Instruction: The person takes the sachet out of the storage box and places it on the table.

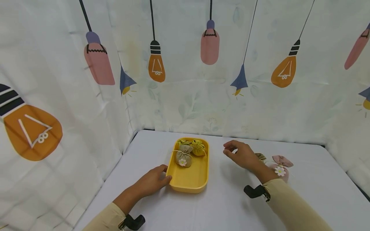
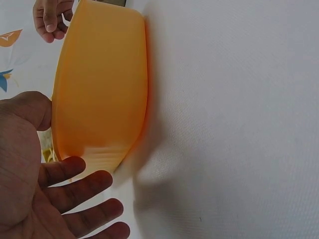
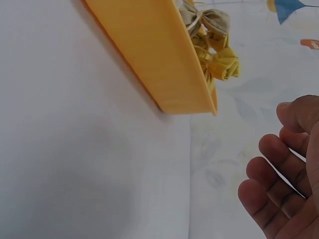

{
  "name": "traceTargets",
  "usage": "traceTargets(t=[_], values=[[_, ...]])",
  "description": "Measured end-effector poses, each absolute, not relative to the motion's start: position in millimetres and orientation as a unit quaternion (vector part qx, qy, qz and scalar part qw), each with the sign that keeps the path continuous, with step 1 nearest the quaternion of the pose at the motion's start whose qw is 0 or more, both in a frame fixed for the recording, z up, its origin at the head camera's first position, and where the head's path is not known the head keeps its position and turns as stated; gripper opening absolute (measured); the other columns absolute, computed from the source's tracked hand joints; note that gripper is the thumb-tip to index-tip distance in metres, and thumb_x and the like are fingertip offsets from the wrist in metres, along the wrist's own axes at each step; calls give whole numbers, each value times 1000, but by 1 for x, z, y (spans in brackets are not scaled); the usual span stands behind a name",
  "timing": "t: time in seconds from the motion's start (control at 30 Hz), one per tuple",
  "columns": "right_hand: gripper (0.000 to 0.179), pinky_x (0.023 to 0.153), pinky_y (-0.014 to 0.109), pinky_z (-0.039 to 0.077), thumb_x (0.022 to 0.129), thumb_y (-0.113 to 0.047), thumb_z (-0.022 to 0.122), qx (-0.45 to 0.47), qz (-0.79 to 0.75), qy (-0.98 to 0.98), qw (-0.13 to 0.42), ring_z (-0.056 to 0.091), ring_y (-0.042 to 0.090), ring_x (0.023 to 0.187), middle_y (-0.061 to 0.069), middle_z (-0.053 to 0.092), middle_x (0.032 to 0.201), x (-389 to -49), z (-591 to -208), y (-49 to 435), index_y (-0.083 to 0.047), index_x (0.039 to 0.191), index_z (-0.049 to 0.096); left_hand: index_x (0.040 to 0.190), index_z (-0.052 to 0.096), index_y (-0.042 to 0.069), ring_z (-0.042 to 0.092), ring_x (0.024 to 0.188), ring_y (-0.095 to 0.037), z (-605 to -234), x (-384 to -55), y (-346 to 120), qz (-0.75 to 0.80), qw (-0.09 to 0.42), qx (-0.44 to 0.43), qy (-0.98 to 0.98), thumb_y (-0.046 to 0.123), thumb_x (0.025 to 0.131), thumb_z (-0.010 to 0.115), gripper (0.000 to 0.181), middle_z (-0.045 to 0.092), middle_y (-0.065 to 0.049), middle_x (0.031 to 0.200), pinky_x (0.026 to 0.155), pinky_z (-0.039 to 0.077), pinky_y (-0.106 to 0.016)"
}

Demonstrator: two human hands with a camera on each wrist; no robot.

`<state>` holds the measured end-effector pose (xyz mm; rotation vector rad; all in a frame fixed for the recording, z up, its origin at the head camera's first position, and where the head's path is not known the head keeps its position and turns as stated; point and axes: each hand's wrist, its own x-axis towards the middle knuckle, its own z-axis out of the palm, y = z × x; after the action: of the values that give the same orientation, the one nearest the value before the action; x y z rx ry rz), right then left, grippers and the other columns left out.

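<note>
A yellow plastic tray (image 1: 189,179) stands on the table. At its far end lie a beige drawstring pouch (image 1: 183,157) with a white flower and a yellow pouch (image 1: 198,147), with more yellow-green cloth behind them. My left hand (image 1: 154,181) touches the tray's near left corner; in the left wrist view the thumb meets the rim and the other fingers spread loosely beside the wall. To the right of the tray my right hand (image 1: 241,156) hovers over the table, fingers loosely bent, holding nothing. Partly hidden behind it are a pink pouch (image 1: 284,173) with a white flower and an olive pouch (image 1: 260,156).
The table (image 1: 208,215) has a white covering. A pale curtain (image 1: 185,106) printed with lamps and bulbs hangs behind its far edge and along the sides. A dark wrist mount (image 1: 254,191) sticks out from the right sleeve, another (image 1: 135,222) from the left.
</note>
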<state>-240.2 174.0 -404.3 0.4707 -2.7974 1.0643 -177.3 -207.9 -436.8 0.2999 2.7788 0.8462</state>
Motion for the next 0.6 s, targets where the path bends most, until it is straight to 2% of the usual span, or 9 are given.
traceTargets(t=[0.3, 0.6], values=[[26, 77, 37, 56, 97, -25, 73, 154, 352, -923, 31, 64, 20, 95, -3, 70, 102, -244, -403, 159, -12, 119, 70, 132, 59, 12, 58, 124, -26, -438, -178, -207, 288, 114, 103, 945, 41, 100, 67, 44, 63, -5, 132, 103, 45, -56], [26, 80, 39, 56, 96, -26, 75, 162, 350, -922, 26, 64, 17, 95, -5, 69, 99, -247, -406, 143, -14, 119, 70, 131, 60, 13, 58, 123, -26, -439, -179, -208, 288, 114, 99, 946, 42, 99, 67, 44, 62, -4, 133, 103, 45, -56]])
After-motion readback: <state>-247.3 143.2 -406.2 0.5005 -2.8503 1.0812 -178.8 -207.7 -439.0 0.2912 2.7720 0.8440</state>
